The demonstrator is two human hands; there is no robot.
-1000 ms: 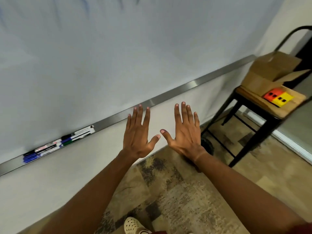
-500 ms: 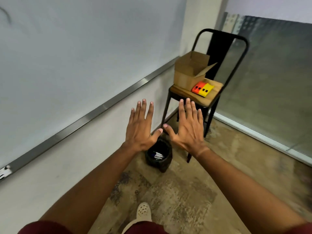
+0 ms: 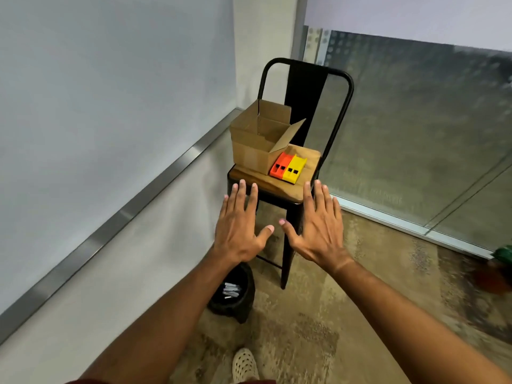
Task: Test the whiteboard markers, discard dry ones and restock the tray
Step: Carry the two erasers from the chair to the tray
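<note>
Cardboard box (image 3: 259, 145) interior hidden (flaps up), bin (image 3: 238, 297) contents blurred.

Left hand (image 3: 238, 225) and right hand (image 3: 318, 228) spread flat, palms down, holding nothing, before black metal chair (image 3: 304, 87). Open cardboard box (image 3: 255, 151) on wooden seat; orange block (image 3: 278, 169), yellow block (image 3: 293, 170) beside it. Black bin (image 3: 241, 300) below.

Office or meeting room, by look of it. Large wall-mounted whiteboard (image 3: 110, 92) with metal marker tray (image 3: 116, 217) along bottom edge. Frosted glass partition (image 3: 415, 134) meets wall at corner. Patterned carpet (image 3: 332, 314). Black metal chair (image 3: 302, 134) with wooden seat holds open cardboard box (image 3: 257, 145). Small black bin (image 3: 235, 295) on floor beside wall
</note>
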